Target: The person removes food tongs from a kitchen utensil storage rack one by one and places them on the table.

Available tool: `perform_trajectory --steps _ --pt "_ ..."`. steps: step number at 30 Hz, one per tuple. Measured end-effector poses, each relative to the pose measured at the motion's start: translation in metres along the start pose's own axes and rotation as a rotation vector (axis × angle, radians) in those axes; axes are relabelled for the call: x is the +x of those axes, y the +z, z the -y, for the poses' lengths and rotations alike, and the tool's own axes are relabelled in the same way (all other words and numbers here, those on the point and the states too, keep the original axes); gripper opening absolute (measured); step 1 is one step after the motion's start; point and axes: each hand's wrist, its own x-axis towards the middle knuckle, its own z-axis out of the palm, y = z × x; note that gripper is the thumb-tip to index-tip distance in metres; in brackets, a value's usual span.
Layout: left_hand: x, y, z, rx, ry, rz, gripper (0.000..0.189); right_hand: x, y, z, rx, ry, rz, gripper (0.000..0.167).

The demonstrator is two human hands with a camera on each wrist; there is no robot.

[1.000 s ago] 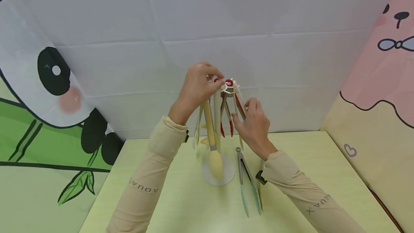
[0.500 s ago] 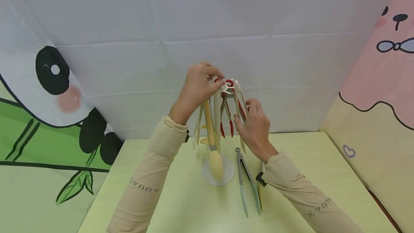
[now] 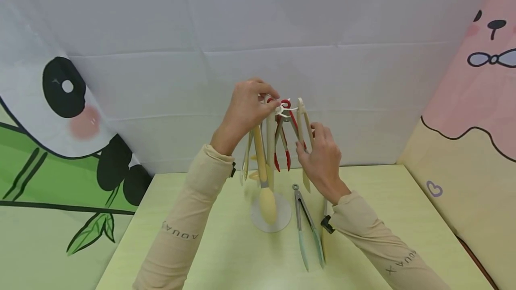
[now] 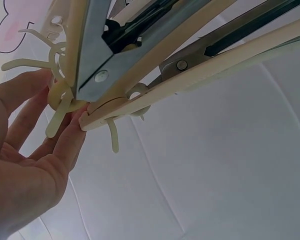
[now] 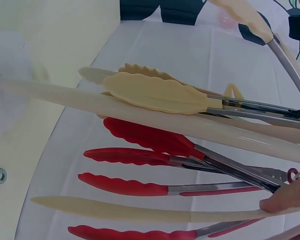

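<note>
A white stand (image 3: 271,164) with hooks at its top carries several hanging tongs. My left hand (image 3: 247,104) grips its top, fingers around the hook ring (image 4: 57,60) in the left wrist view. My right hand (image 3: 320,160) pinches cream tongs (image 3: 301,122), their hinge end right at the tip of a right-hand hook. In the right wrist view the thumb (image 5: 285,197) presses one long arm of these cream tongs (image 5: 115,207). Red-tipped tongs (image 3: 288,158) hang just to their left, partly behind them. Yellow-tipped tongs (image 3: 268,205) hang at the front of the stand.
Grey tongs with pale green tips (image 3: 310,227) lie on the table (image 3: 375,218) below my right hand. Another slim thing beside them is partly hidden by the right wrist. The stand's round base (image 3: 284,214) sits near the table's middle, before a white cloth backdrop (image 3: 193,79).
My right hand has shifted slightly right with the cream tongs, whose top has moved outward along the hook, away from the red tongs. The left hand has stayed at the stand's top.
</note>
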Motion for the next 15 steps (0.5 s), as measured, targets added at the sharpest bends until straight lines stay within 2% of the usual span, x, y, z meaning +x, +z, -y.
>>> perform_trajectory --steps 9,15 --pt "0.000 0.000 -0.001 0.006 0.016 -0.002 0.010 -0.002 -0.012 -0.003 0.023 0.016 0.003 0.047" --pt "0.000 0.000 0.001 0.001 0.002 -0.005 0.010 -0.003 -0.022 -0.006 0.059 0.010 0.019 0.049"
